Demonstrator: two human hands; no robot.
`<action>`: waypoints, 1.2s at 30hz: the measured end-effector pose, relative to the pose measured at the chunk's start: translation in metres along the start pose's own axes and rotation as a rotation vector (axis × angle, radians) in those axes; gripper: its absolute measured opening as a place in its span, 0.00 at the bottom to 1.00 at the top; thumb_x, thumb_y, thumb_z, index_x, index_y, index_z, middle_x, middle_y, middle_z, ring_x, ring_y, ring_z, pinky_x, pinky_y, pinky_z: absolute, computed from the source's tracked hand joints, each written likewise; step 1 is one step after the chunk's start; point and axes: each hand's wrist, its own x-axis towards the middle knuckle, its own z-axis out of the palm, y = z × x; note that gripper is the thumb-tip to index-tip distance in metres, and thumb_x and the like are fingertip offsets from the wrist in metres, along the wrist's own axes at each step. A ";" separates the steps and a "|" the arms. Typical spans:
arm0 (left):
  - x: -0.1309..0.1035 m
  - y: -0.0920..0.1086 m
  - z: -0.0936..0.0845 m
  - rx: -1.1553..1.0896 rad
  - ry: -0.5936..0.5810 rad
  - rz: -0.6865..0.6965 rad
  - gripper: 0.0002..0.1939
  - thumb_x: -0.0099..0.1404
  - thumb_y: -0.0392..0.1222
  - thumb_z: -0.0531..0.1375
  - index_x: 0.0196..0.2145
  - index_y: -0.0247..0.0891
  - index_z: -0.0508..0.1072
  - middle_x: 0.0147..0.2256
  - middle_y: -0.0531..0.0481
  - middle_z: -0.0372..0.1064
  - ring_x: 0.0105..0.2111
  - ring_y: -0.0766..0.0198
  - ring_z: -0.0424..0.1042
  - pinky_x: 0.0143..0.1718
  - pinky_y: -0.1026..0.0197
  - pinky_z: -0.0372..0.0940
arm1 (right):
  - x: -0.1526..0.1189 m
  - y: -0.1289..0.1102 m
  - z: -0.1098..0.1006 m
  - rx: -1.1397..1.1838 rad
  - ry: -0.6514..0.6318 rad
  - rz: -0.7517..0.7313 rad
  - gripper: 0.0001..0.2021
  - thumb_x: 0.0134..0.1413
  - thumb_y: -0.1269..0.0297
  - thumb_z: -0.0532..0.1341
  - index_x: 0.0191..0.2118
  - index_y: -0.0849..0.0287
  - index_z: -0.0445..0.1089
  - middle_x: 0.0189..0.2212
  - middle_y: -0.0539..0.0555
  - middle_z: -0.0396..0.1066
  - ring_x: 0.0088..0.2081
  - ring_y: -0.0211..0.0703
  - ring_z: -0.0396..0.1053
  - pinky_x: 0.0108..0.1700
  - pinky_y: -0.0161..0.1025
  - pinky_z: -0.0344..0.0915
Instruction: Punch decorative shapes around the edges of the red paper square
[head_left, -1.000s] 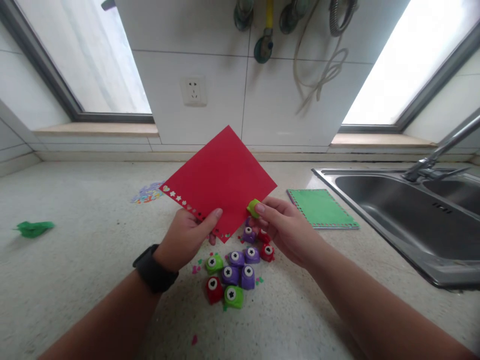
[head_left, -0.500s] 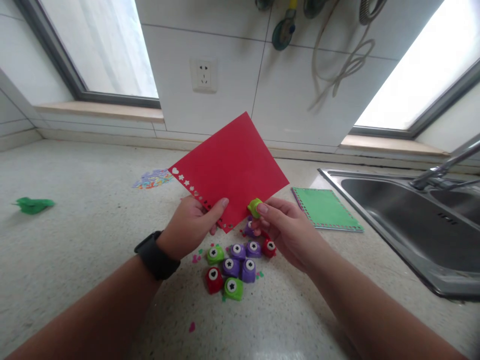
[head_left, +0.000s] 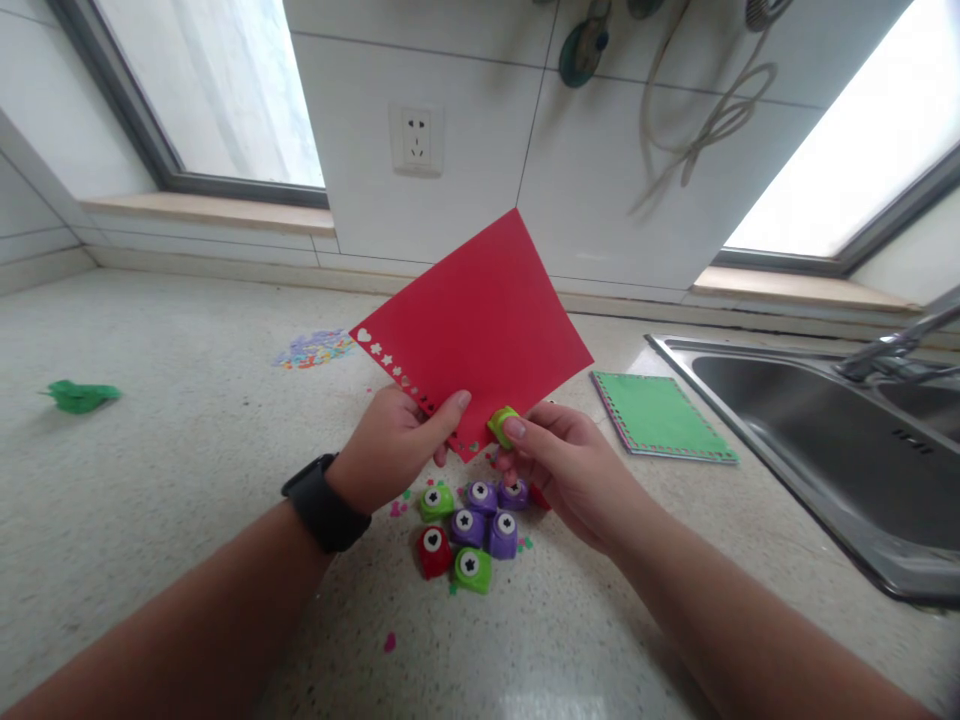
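Observation:
A red paper sheet (head_left: 480, 320) is held up over the counter, with heart, star and flower holes along its lower left edge. My left hand (head_left: 401, 440) pinches it near the bottom corner, thumb on top. In my right hand (head_left: 574, 465) is a lime-green craft punch (head_left: 503, 427), gripped between thumb and fingers at the sheet's lower right edge. Below the sheet lie several punches: purple ones (head_left: 503, 535), green ones (head_left: 472, 568) and a red one (head_left: 433, 551). Another red punch is partly hidden by my right hand.
A stack of green punched sheets (head_left: 667, 415) lies right of my hands, beside a steel sink (head_left: 795, 440). Colourful paper bits (head_left: 315, 349) are scattered at the back left. A crumpled green piece (head_left: 82, 396) lies far left.
The green punch in my right hand has moved slightly left along the sheet's lower edge, closer to the bottom corner. The whole view has shifted a little.

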 end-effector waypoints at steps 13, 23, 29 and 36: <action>-0.001 0.003 0.005 0.058 0.055 0.029 0.19 0.70 0.45 0.56 0.21 0.40 0.65 0.15 0.57 0.62 0.16 0.68 0.64 0.19 0.66 0.58 | -0.001 0.004 0.011 0.103 -0.022 0.007 0.13 0.50 0.57 0.73 0.35 0.60 0.75 0.25 0.50 0.73 0.23 0.34 0.69 0.26 0.32 0.64; -0.004 0.002 0.010 0.053 0.062 0.006 0.24 0.70 0.50 0.55 0.18 0.40 0.66 0.13 0.55 0.64 0.15 0.67 0.66 0.18 0.66 0.59 | -0.004 -0.001 0.015 0.147 -0.060 0.044 0.14 0.46 0.58 0.75 0.33 0.62 0.75 0.23 0.49 0.73 0.22 0.32 0.68 0.24 0.29 0.64; -0.005 0.003 0.012 0.036 0.079 -0.009 0.25 0.69 0.51 0.56 0.16 0.40 0.66 0.12 0.55 0.64 0.14 0.68 0.66 0.16 0.67 0.58 | -0.003 -0.001 0.015 0.171 -0.070 0.047 0.14 0.45 0.59 0.76 0.33 0.61 0.76 0.25 0.50 0.74 0.23 0.32 0.69 0.24 0.29 0.66; -0.005 0.004 0.012 0.061 0.106 0.019 0.25 0.69 0.50 0.56 0.15 0.40 0.65 0.12 0.55 0.64 0.14 0.68 0.66 0.16 0.66 0.59 | -0.003 0.001 0.014 0.170 -0.080 0.045 0.14 0.46 0.59 0.76 0.32 0.62 0.76 0.23 0.50 0.73 0.22 0.32 0.69 0.25 0.29 0.66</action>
